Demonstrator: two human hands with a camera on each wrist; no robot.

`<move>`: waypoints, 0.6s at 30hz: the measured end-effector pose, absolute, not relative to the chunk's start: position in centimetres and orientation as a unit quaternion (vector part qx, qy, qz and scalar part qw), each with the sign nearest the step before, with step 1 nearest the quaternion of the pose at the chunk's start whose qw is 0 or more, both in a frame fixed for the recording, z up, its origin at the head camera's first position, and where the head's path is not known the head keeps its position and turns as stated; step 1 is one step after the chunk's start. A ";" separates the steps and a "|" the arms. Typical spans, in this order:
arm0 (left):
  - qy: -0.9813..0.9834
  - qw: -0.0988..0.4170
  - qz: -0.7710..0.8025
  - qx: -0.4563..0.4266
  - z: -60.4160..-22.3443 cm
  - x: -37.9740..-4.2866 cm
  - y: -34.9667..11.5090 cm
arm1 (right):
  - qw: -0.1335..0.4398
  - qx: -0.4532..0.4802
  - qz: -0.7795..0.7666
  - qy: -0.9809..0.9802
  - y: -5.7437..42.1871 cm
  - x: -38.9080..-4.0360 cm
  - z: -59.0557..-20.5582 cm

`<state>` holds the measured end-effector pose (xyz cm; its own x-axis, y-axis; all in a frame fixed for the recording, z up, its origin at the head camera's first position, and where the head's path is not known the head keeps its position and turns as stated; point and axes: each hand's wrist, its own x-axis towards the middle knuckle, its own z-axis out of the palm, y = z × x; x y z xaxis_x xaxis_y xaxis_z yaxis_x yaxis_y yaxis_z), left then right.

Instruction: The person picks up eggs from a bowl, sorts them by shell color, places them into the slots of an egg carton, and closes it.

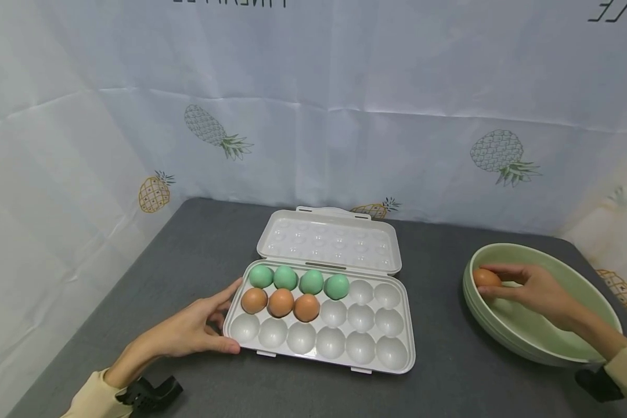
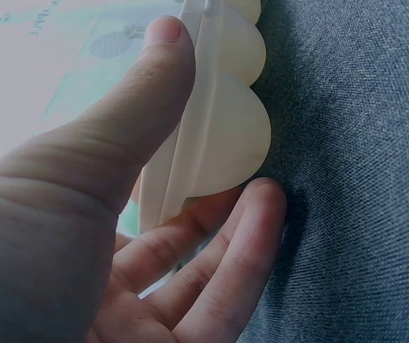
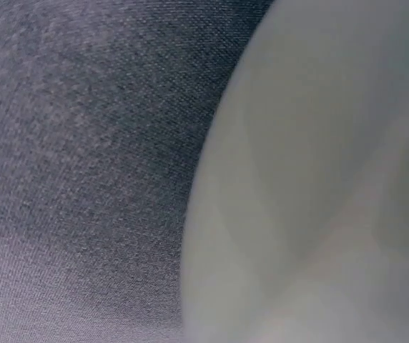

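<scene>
An egg box (image 1: 366, 363) lies with its lid folded back, several green eggs (image 1: 312, 281) in its far row and three brown eggs (image 1: 281, 302) in the middle row. My left hand (image 1: 195, 325) grips the box's left end. In the left wrist view the thumb (image 2: 165, 53) lies along the rim, with fingers round the corner beside the rounded cups (image 2: 226, 136). My right hand (image 1: 540, 293) reaches inside a pale green bowl (image 1: 580, 278) and pinches a brown egg (image 1: 486, 278) between thumb and fingers, near the bowl's left wall. The right wrist view shows only the blurred bowl (image 3: 262, 179) and cloth.
A dark grey cloth (image 1: 439, 342) covers the table. The open lid (image 1: 329, 241) lies toward the back, close to a white curtain (image 1: 313, 157) printed with pineapples. The bowl's tall rim stands right of the egg box, with a gap of table between them.
</scene>
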<state>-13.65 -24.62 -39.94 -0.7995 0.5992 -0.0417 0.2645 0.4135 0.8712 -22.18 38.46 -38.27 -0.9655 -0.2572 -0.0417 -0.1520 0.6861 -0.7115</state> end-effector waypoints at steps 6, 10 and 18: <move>0.822 0.179 0.472 0.262 -40.0 -13.7 -24.6 | 0.049 -0.121 -0.394 0.910 38.6 -22.0 -38.0; 0.822 0.179 0.472 0.262 -40.1 -13.7 -24.7 | 0.043 -0.128 -0.413 0.901 38.5 -22.0 -37.3; 0.822 0.175 0.473 0.266 -40.1 -13.7 -24.7 | 0.003 -0.130 -0.456 0.880 36.8 -21.9 -35.6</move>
